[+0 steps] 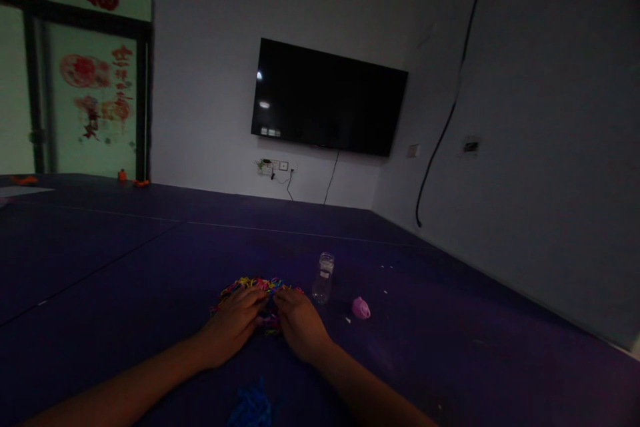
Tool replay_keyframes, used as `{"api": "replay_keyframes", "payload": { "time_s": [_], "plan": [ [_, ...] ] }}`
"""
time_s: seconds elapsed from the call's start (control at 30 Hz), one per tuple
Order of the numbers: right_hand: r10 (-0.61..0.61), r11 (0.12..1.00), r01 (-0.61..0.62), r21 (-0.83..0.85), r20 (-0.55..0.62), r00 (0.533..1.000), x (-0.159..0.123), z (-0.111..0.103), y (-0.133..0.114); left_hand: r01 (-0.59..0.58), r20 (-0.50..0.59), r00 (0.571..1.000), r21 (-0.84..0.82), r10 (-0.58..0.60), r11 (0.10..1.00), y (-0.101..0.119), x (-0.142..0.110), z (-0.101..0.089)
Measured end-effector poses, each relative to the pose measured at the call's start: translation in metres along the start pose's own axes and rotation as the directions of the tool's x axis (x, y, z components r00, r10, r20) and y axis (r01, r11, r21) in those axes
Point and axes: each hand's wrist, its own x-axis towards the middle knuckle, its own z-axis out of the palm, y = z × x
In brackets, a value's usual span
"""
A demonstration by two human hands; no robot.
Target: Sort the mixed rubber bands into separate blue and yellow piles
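Note:
A loose pile of small multicoloured loops, like rubber bands, lies on the dark purple surface. My left hand rests on the pile's left side, palm down with its fingers stretched toward the middle. On the right side lies my right hand, fingers bent slightly downward over the loops. Only a small gap separates the two sets of fingertips. Both hands touch the pile and cover much of it, and neither visibly grips a loop. A clear bottle without a cap stands upright just beyond my right hand.
Right of the bottle sits a pink lid with a loop, near small white scraps. A blue clump of strands lies between my forearms. Orange items and a white sheet are far left. A television hangs on the wall.

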Motion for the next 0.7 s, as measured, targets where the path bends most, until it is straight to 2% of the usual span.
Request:
{"api": "replay_keyframes", "payload": {
  "time_s": [0.23,0.47,0.7],
  "plan": [
    [-0.013,1.0,0.015,0.026,-0.048,0.999,-0.0006,-0.0024,-0.0026,-0.031,-0.015,0.999,-0.011,0.031,0.999,-0.0007,-0.0005,0.0006],
    [-0.058,0.996,0.063,0.056,-0.093,0.994,-0.0023,-0.0083,-0.0054,0.0,-0.051,0.999,-0.028,-0.002,1.0,0.0023,0.0001,0.0021],
    [-0.079,0.993,0.085,0.087,-0.076,0.994,-0.0022,-0.0098,-0.0074,0.003,-0.039,0.999,-0.027,-0.004,1.0,0.0026,0.0001,0.0031]
  ]
}}
